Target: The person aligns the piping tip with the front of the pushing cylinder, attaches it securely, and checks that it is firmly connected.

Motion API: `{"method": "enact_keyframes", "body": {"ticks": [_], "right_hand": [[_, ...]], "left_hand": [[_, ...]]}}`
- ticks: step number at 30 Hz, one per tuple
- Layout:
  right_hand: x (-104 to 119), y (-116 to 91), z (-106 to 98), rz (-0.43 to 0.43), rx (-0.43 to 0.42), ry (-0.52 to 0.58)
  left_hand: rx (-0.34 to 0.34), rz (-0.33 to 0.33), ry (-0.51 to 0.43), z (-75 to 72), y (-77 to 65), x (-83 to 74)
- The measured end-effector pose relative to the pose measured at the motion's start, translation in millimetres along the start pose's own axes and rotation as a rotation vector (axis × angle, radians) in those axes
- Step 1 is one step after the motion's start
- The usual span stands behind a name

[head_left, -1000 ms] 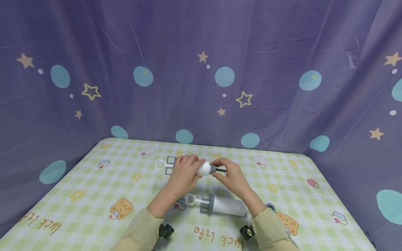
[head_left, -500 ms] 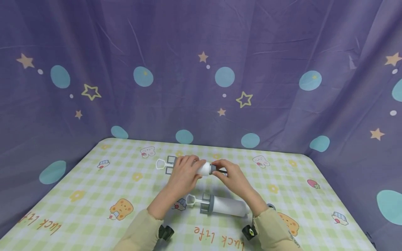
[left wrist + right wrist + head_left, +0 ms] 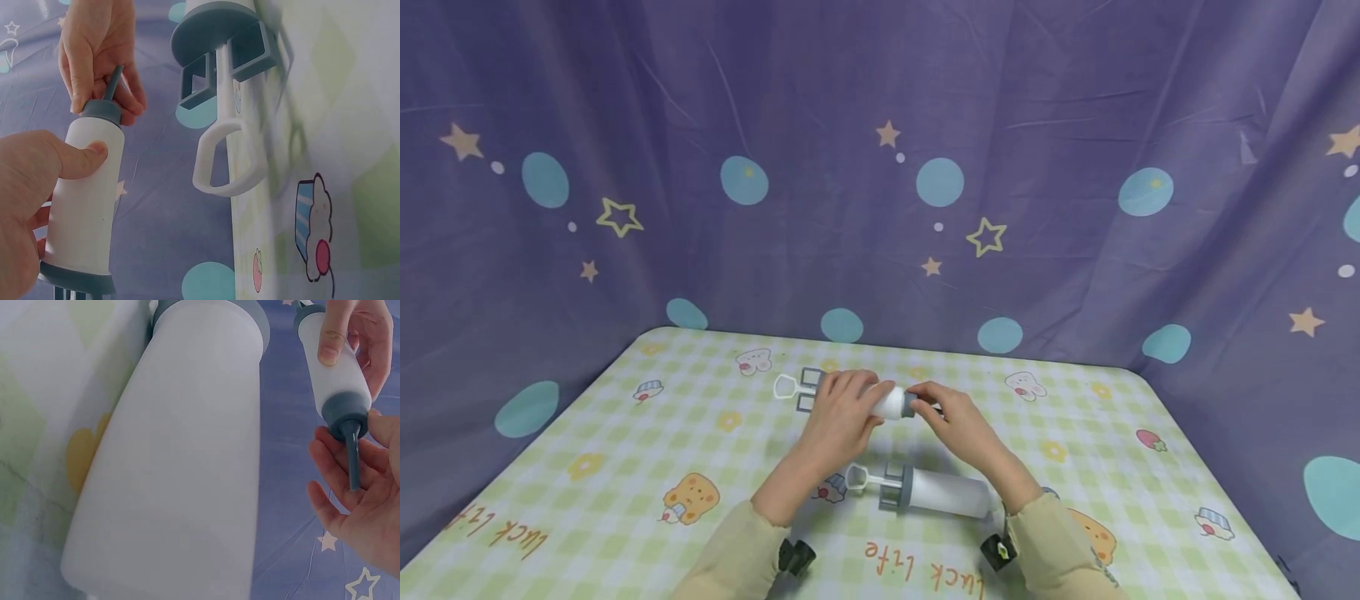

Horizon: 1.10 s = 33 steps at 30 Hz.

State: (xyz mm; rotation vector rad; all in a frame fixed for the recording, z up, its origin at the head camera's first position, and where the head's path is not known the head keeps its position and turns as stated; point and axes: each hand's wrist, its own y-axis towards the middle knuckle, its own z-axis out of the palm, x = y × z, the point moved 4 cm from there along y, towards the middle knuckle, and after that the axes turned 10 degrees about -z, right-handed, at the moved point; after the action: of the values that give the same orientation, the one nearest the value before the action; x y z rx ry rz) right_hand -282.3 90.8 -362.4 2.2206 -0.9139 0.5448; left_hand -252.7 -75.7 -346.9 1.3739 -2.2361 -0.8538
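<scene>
My left hand (image 3: 838, 417) grips the white barrel of a pastry syringe (image 3: 889, 402), held sideways over the far half of the table. Its white plunger loop (image 3: 786, 387) and grey finger grips stick out to the left. At the other end, the thumb and fingers of my right hand (image 3: 961, 427) pinch the grey nozzle cap (image 3: 102, 112). A thin dark spout (image 3: 354, 464) runs from that cap over the right palm; in the head view most of it is hidden behind the fingers. The cap sits against the barrel's end.
A second, larger-looking syringe (image 3: 946, 493) lies on the table below my hands, plunger loop to the left, its tip near the right sleeve. Part of a grey round piece (image 3: 1051, 493) shows behind that sleeve. A checked cloth (image 3: 760, 467) covers the table; a purple curtain (image 3: 850, 233) hangs behind.
My right fingers have turned and shifted slightly around the nozzle cap, and less of the spout shows in the head view. My left hand keeps its hold on the syringe barrel.
</scene>
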Motion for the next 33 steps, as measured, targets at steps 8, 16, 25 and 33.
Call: {"method": "enact_keyframes", "body": {"ticks": [8,16,25,33], "right_hand": [[0.7,-1.4,-0.4,0.002,0.008,0.0],[3.8,-3.2,0.5,-0.053,0.037,-0.008],[6.3,-2.6,-3.7,-0.124,0.018,-0.036],[5.3,-3.5,-5.0,-0.111,0.031,-0.049]], "left_hand": [[-0.025,0.013,0.0,-1.7,-1.0,-2.7],[-0.018,0.0,-0.038,-1.7,-2.9,-1.4],[-0.014,-0.002,-0.041,-1.7,-1.4,-1.6],[-0.024,0.006,-0.043,-2.8,-1.8,-2.4]]}}
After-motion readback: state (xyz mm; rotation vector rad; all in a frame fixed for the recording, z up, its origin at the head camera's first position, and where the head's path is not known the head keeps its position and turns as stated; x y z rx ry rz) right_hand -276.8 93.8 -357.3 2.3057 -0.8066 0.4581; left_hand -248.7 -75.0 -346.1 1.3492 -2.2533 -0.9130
